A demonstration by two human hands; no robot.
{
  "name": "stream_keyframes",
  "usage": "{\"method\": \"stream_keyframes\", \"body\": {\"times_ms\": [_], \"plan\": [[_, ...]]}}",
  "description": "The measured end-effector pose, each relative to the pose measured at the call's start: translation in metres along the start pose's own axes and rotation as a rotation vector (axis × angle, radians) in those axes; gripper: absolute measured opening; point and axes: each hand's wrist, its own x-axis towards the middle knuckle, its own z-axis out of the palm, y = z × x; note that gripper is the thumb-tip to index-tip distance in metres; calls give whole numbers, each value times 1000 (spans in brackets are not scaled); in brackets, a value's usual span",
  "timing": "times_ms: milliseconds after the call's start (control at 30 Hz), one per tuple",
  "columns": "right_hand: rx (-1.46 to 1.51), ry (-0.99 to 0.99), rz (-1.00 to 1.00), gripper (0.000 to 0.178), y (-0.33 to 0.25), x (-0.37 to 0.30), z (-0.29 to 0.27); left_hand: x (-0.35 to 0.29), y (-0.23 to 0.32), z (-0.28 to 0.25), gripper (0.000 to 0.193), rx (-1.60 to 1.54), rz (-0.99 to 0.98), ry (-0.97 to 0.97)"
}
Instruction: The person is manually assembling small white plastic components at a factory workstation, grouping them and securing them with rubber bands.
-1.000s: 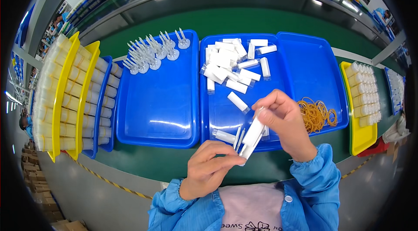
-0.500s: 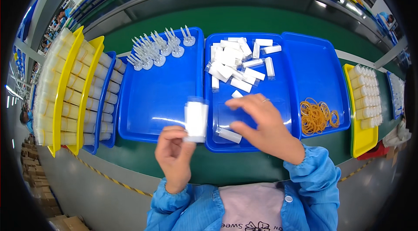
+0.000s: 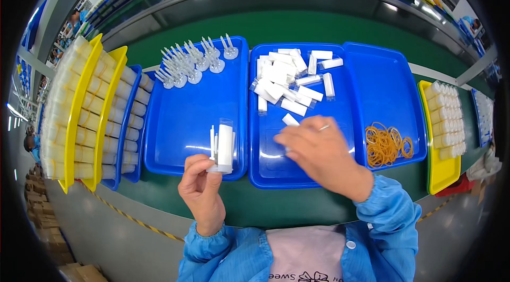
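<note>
Low over the near edge of the left blue tray, my left hand pinches a clear plastic base. Thin upright pins rise from it, and beside them stands a white roll in a clear sleeve. My right hand is over the middle blue tray, somewhat blurred, its fingers curled in. A small pale end, apparently of another white sleeved roll, shows at its fingertips; the rest is hidden. A loose roll lies just beyond that hand, and more form a pile farther back.
In the left blue tray, several clear pinned bases stand at the back. Orange rubber bands lie in the right blue tray. Stacked yellow trays of banded rolls stand at far left, and another yellow tray at right.
My left hand has turned its piece, so the pins now show beside the roll. My right hand has closed its fingers, and the roll lying beneath it is no longer seen in the tray.
</note>
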Motion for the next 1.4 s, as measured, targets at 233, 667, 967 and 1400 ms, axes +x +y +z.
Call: {"method": "stream_keyframes", "body": {"times_ms": [233, 667, 967, 1400], "plan": [[492, 125, 394, 22, 2, -9, -57, -8, 7, 10, 15, 12, -10, -163], [1451, 119, 561, 17, 27, -20, -47, -14, 17, 39, 15, -142, 17, -561], [1490, 121, 543, 17, 17, -18, -46, -20, 16, 40, 14, -332, -133, -600], [1328, -101, 887, 26, 4, -53, -77, -18, 30, 53, 31, 317, 361, -829]]}}
